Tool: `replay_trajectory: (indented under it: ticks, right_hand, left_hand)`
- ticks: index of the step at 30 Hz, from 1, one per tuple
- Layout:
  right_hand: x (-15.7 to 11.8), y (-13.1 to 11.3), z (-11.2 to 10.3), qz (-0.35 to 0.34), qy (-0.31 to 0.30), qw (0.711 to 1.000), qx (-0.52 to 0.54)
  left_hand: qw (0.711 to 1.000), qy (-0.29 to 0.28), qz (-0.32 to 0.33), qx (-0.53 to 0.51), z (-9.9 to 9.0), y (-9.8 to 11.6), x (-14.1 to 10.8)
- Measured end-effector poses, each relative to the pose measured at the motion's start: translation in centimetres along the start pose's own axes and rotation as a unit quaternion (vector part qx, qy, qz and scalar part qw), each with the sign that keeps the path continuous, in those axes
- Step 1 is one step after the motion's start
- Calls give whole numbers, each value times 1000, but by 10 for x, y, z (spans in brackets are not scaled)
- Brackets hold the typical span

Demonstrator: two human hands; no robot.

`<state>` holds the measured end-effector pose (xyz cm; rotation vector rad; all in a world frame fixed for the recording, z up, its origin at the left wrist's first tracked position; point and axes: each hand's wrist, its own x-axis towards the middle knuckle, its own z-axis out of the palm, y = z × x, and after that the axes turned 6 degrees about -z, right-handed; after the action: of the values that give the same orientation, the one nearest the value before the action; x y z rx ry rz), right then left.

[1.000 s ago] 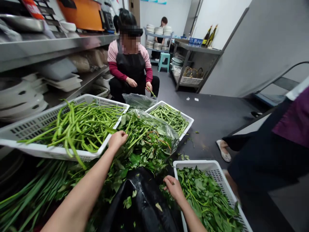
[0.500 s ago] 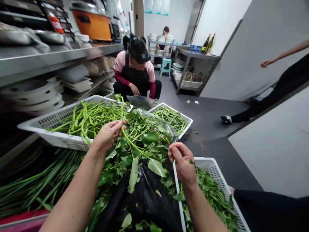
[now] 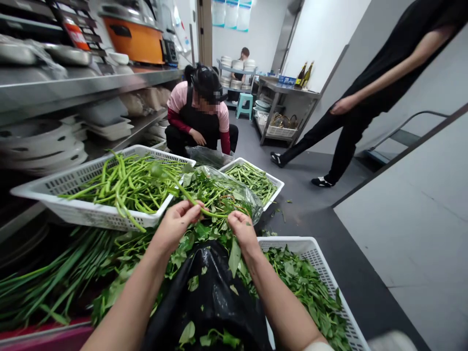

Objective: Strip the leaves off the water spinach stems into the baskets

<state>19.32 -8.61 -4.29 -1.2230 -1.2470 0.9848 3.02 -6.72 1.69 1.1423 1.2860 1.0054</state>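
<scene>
A long green leafy stem (image 3: 215, 213) stretches between my two hands above a heap of leafy greens (image 3: 195, 236). My left hand (image 3: 180, 223) is closed around its middle, thumb on top. My right hand (image 3: 244, 231) pinches the lower end, where leaves hang down. Behind the hands, more greens lie in a clear plastic bag (image 3: 252, 200). To the left, a white basket (image 3: 78, 207) holds stripped green stems (image 3: 127, 183). On the right, another white basket (image 3: 318, 248) contains picked leaves (image 3: 292, 278). Black apron cloth (image 3: 219, 282) with leaf scraps covers my lap.
A co-worker (image 3: 201, 112) crouches behind the baskets; another person in black (image 3: 383, 87) walks at right. A white basket of cut green pieces (image 3: 280, 187) stands farther back. Long thin green stalks (image 3: 66, 273) lie at left, beneath a steel shelf (image 3: 73, 95).
My right hand has moved left and taken hold of the stem's lower end. My left hand has come down slightly. The person in black has stepped farther into view.
</scene>
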Motion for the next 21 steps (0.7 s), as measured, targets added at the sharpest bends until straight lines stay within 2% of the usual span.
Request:
replay_trajectory:
  ticks: [2, 3, 5, 6, 7, 9, 11, 13, 14, 17, 19, 21]
  right_hand:
    - [10, 13, -11, 81, 59, 990, 95]
    - [13, 15, -17, 92, 91, 985, 117]
    - [13, 9, -27, 58, 139, 982, 112]
    - [10, 2, -29, 18, 138, 986, 86]
    - [6, -6, -30, -32, 115, 992, 46]
    - [-3, -23, -27, -130, 14, 990, -46]
    - [-11, -33, -20, -165, -111, 974, -106]
    - [-17, -34, -11, -139, -188, 966, -112]
    - [-18, -31, -6, -119, -195, 968, -102]
    - [-20, -13, 6, -23, -125, 992, 5]
    - [-18, 5, 9, 74, -73, 989, 105]
    - [-16, 25, 2, 156, -19, 981, 117]
  left_hand:
    - [1000, -5, 1, 12, 5, -5, -4]
    - [1000, -7, 0, 14, 7, -7, -5]
    - [1000, -15, -4, 17, 8, -9, -5]
    - [999, -24, -7, 22, 8, -10, -5]
    - [999, -36, -11, 27, 7, -10, -5]
    - [997, -62, -12, 35, 7, -9, -5]
    - [996, -79, -3, 41, 8, -9, -6]
    - [995, -91, 5, 41, 12, -11, -8]
    - [995, -90, 7, 37, 15, -13, -9]
    - [999, -50, 19, 7, 29, -24, -10]
    - [999, -22, 28, -5, 42, -34, -11]
    - [999, -22, 30, -11, 53, -42, -13]
